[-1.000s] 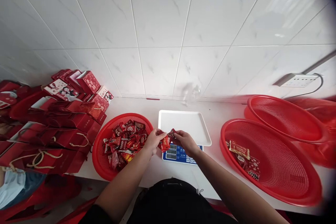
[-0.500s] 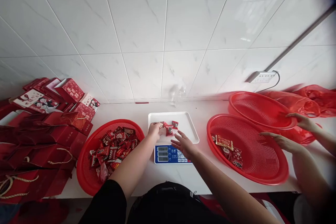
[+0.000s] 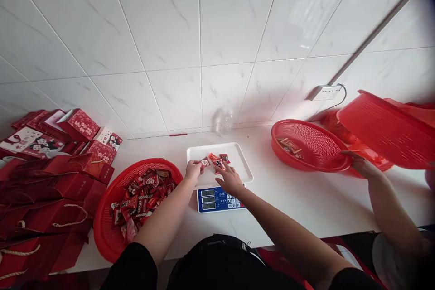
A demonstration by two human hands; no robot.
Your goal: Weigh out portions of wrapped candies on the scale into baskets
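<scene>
On the white weighing pan [image 3: 244, 170] of a digital scale [image 3: 220, 207] lie several small red-wrapped candies [image 3: 224, 158]. My left hand [image 3: 193, 172] is closed at the pan's left side, pinching a small wrapped candy [image 3: 205, 161] with a white and red label. From the right, my right hand [image 3: 231, 181] reaches over the front of the pan with its fingers apart, the fingertips at the candies in the middle. A red plastic basket [image 3: 102, 217] full of red-wrapped candies [image 3: 144, 197] stands to the left, partly behind my left forearm.
Stacked red gift bags and boxes [image 3: 68, 186] fill the far left. At right, a co-worker's hand [image 3: 362, 163] grips a red basket [image 3: 312, 165] holding a few packets. Another red basket [image 3: 390, 127] is tilted up behind. A power strip [image 3: 324, 93] is on the tiled wall.
My right hand has moved forward onto the candies on the pan. At right, the co-worker has shifted the front basket back towards the wall, and the other basket is now lifted and tilted.
</scene>
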